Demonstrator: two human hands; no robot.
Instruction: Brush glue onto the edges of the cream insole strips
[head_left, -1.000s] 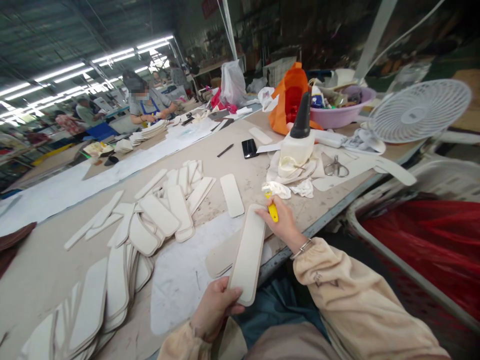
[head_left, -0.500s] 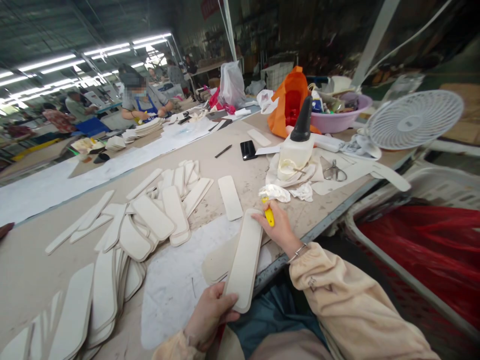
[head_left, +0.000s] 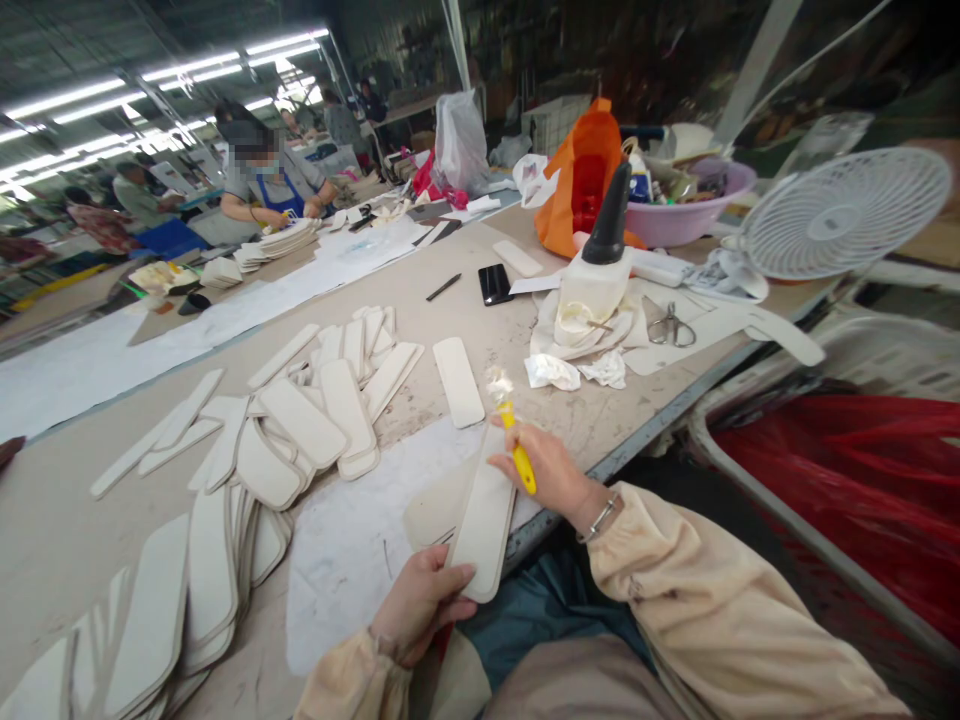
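Observation:
A long off-white panel with rounded corners (head_left: 480, 530) slants over the table's near edge. Its lower end is pinched between the thumb and fingers of my left hand (head_left: 424, 600). At the upper end, my right hand (head_left: 551, 470) is closed around a yellow-handled brush (head_left: 523, 465), fingertips close to or touching the panel. The bristles look coated with something whitish and point away from me, just past the panel's far end. Under the held panel lies another pale piece (head_left: 431, 510). One loose panel (head_left: 459, 383) rests beyond the brush.
Loose and stacked panels (head_left: 300, 425) spread over the left of the table. A white bottle with a black nozzle (head_left: 596, 290), crumpled tissues (head_left: 553, 371), scissors (head_left: 671, 327), a phone (head_left: 494, 285) and a fan (head_left: 847, 220) stand or lie farther off. A co-worker (head_left: 274, 190) sits across.
My right hand has turned the brush, so its bristles moved left, off the tissues and toward the panel's far end. My left hand keeps its hold; the view has shifted slightly.

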